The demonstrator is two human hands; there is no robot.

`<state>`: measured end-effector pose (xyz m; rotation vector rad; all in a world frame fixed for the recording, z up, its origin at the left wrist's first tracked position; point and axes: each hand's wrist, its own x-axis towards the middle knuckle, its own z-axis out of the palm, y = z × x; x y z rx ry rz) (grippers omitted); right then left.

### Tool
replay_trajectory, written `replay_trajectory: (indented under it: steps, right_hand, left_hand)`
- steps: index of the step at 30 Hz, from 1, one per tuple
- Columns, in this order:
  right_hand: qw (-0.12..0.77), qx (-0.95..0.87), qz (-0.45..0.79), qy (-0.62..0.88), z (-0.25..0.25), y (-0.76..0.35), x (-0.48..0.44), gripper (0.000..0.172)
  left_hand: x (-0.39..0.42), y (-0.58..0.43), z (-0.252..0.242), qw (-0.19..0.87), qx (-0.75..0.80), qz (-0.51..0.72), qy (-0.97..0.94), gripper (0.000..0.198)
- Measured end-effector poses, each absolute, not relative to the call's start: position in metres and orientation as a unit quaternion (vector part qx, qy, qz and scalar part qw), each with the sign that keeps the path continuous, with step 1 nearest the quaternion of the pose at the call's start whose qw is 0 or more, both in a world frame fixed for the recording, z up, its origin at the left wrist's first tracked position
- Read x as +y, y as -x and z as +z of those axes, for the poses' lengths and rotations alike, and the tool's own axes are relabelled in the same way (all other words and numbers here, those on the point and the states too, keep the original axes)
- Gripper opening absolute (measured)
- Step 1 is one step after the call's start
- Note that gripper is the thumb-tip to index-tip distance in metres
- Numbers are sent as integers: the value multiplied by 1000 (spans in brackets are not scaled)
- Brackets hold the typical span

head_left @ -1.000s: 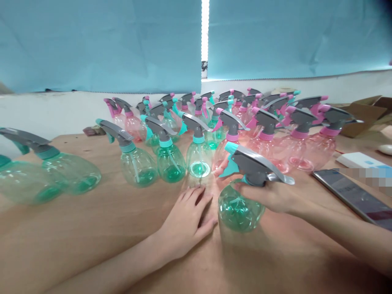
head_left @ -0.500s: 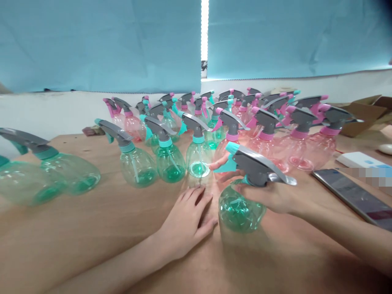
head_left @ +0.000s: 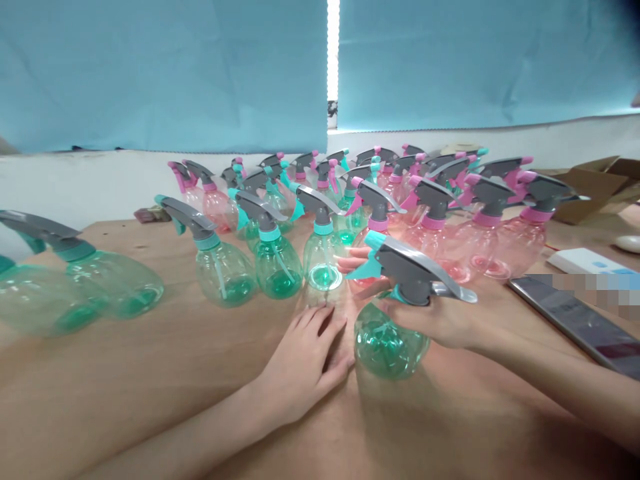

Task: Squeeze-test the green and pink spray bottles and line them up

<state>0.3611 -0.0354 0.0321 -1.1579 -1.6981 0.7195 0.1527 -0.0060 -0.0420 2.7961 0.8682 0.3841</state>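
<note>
While held, sprayer before pink bottles

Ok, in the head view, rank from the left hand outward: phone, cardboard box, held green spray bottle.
1. The green spray bottle, just right of the left hand, gripped by the right hand.
2. The phone, lying at the right.
3. The cardboard box, far right corner.

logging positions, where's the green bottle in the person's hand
Head view, front centre of the table: the green bottle is held at its neck by the right hand, with the left hand flat just left of it.
</note>
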Motion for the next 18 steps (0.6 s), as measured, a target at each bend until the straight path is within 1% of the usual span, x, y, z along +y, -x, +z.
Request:
replay_trajectory:
  steps: [5, 10, 18]
  right_hand:
    - [472, -691, 314, 448, 32, -361, -34, 51]
    - [481, -699, 327, 417, 36, -359, -33, 49]
    - [478, -682, 329, 444, 32, -359, -34, 53]
  left_hand:
    - [-6, -154, -41, 95, 291, 127, -944, 48]
    - [-6, -154, -41, 91, 293, 128, -943, 47]
    - [-6, -153, -42, 91, 291, 133, -943, 46]
